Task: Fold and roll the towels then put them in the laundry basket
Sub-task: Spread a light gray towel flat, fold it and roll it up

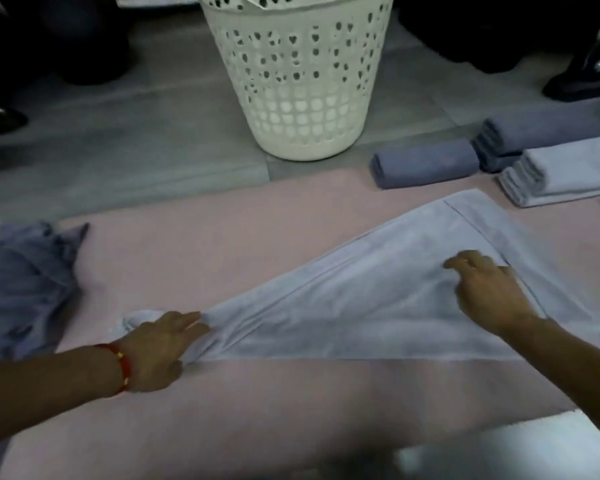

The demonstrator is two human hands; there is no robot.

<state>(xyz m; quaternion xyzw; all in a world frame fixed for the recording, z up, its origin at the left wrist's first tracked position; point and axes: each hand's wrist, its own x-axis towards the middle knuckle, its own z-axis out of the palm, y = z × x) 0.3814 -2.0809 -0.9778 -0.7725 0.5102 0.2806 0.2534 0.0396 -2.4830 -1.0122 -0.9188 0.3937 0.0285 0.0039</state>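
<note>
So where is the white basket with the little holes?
The white basket stands on the grey floor at top centre, beyond the pink mat, left of the rolled grey towel.

Between the hands and the laundry basket lies bare pink mat, an open way forward. Rolled and folded towels crowd beyond the right hand; a crumpled grey towel blocks left of the left hand.
</note>
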